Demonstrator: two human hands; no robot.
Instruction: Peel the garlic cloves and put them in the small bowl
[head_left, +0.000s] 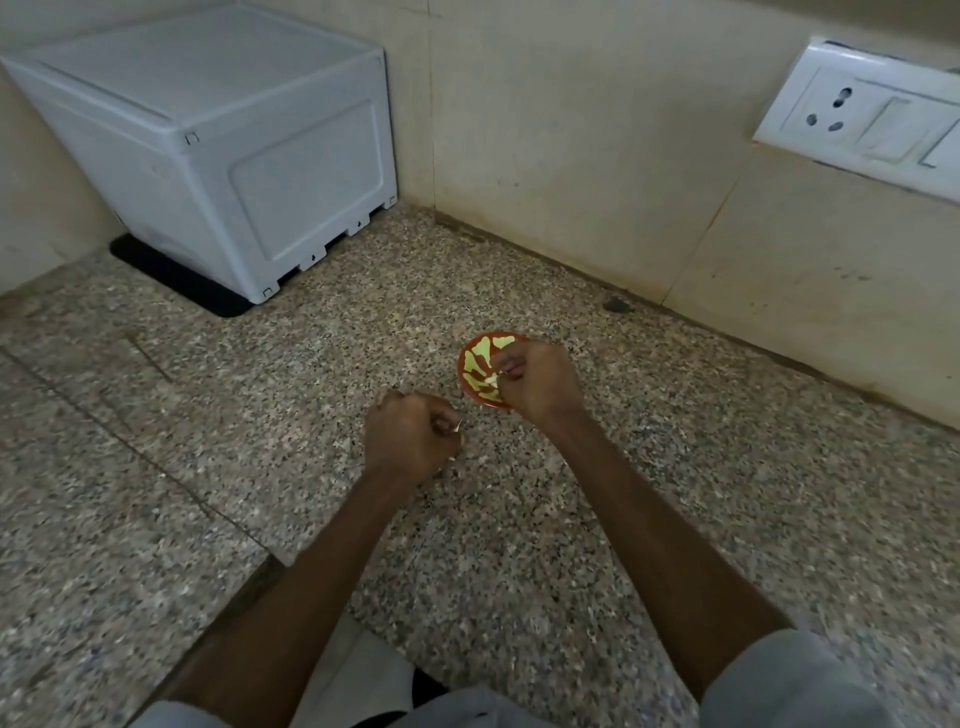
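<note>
Over the small bowl, my right hand pinches what looks like a garlic clove; my left hand, nearby, pinches a sliver of skin. Released off-centre, the clove may bounce onto the counter.

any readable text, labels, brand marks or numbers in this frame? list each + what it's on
None legible.
White plastic box: no print; tiny moulded marks by its lower edge, too small to read.
Socket plate: no lettering visible.
Small bowl: red with a yellow-green pattern, no words.
Left hand pinches a pale sliver, right hand a garlic bit: nothing written.
</note>
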